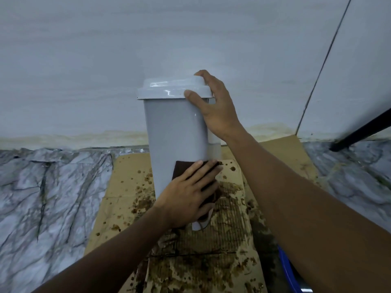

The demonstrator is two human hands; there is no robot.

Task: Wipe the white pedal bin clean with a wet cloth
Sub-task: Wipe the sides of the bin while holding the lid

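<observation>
The white pedal bin (173,132) stands upright on stained cardboard, its lid closed. My right hand (213,104) grips the lid's right edge, thumb on the front rim and fingers over the top. My left hand (188,193) lies flat with straight fingers on a dark brown cloth (182,168), pressing it against the bin's lower front. Most of the cloth is hidden under the hand. The white pedal (200,225) pokes out below my left hand.
Brown-spattered cardboard (213,240) covers the marbled floor (46,197). A white wall (105,70) rises right behind the bin. A black leg (359,132) slants in at the right. A blue object (288,271) sits at the lower right.
</observation>
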